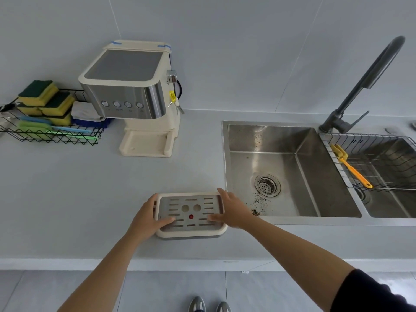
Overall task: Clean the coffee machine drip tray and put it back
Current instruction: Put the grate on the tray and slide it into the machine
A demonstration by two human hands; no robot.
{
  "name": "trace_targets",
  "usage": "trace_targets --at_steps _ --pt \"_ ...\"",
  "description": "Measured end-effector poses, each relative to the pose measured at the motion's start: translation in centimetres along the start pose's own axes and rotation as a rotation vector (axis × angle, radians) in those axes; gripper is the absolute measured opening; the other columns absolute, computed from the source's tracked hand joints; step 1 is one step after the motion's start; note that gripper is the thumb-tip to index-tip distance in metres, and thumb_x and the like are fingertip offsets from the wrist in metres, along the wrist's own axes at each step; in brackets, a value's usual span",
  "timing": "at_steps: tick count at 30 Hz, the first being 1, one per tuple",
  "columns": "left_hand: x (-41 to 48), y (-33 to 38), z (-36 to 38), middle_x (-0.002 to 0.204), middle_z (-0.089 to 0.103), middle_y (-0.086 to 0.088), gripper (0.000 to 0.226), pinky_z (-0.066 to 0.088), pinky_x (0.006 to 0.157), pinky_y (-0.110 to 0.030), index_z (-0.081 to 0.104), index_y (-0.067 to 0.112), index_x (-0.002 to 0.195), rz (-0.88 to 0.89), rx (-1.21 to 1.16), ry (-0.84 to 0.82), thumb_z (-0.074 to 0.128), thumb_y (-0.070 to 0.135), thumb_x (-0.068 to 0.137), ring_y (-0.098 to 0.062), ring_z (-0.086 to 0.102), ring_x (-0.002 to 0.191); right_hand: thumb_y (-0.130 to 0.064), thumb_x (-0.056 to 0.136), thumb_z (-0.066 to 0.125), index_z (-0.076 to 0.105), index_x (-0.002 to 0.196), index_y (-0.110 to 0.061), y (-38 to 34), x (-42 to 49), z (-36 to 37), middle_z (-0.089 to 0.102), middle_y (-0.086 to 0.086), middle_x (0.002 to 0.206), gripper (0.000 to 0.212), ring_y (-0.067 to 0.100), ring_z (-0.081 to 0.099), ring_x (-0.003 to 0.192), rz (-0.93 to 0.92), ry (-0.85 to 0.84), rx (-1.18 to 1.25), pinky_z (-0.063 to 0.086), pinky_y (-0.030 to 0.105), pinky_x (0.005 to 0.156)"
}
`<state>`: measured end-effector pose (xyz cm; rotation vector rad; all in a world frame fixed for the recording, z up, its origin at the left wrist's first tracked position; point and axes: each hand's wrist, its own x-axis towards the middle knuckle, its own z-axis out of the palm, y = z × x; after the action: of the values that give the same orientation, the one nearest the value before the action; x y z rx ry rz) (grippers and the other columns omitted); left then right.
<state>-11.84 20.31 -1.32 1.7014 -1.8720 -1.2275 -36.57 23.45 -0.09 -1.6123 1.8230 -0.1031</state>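
While both of my hands clasp the drip tray (191, 215) on the grey countertop (67, 199), just left of the sink (281, 167), I judge I am at the hand-off between cleaning and putting back: dark grounds lie scattered near the strainer (267, 185), and the tray looks tidy. My left hand (148, 218) wraps the left end, thumb across the grille; my right hand (231, 210) grips the right end, its thumb lying flat on the metal. Next I should lift it level and carry it up and left to the coffee machine (132, 95), whose cream base recess (146, 141) sits empty, then slide it in squarely. The tray is a rounded cream plastic rectangle topped with a brushed steel plate, slotted, with two round holes and a red float button (191, 216).
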Motion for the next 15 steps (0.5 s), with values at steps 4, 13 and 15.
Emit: trace_targets --at_steps 4,13,15 --pt "-1.3 0.2 0.3 0.113 0.057 0.007 0.077 0.048 0.080 -0.026 0.036 0.025 0.125 0.012 -0.034 -0.046 0.082 0.026 0.062 -0.015 0.057 0.103 -0.049 0.072 0.070 -0.009 0.146 -0.013 0.4 -0.9 0.8 0.017 0.008 0.152 0.114 0.029 0.024 0.137 -0.052 -0.043 0.015 0.030 0.046 0.110" --pt "-2.9 0.0 1.7 0.117 0.056 0.007 0.097 0.048 0.083 -0.031 0.033 0.030 0.123 -0.014 0.005 -0.034 0.086 0.022 0.043 -0.015 0.056 0.106 -0.044 0.061 0.080 -0.023 0.142 -0.004 1.4 -2.5 2.7 -0.011 0.006 0.157 0.136 0.022 -0.007 0.145 -0.142 -0.032 -0.012 0.006 0.040 0.120" --pt "-2.9 0.0 1.9 0.114 0.056 0.008 0.093 0.044 0.075 -0.025 0.033 0.032 0.120 -0.030 0.005 -0.008 0.086 0.021 0.045 -0.014 0.056 0.103 -0.041 0.064 0.079 -0.023 0.141 -0.004 1.4 -2.5 2.9 -0.009 0.007 0.158 0.133 0.022 -0.005 0.145 -0.147 -0.009 -0.023 0.008 0.039 0.120"
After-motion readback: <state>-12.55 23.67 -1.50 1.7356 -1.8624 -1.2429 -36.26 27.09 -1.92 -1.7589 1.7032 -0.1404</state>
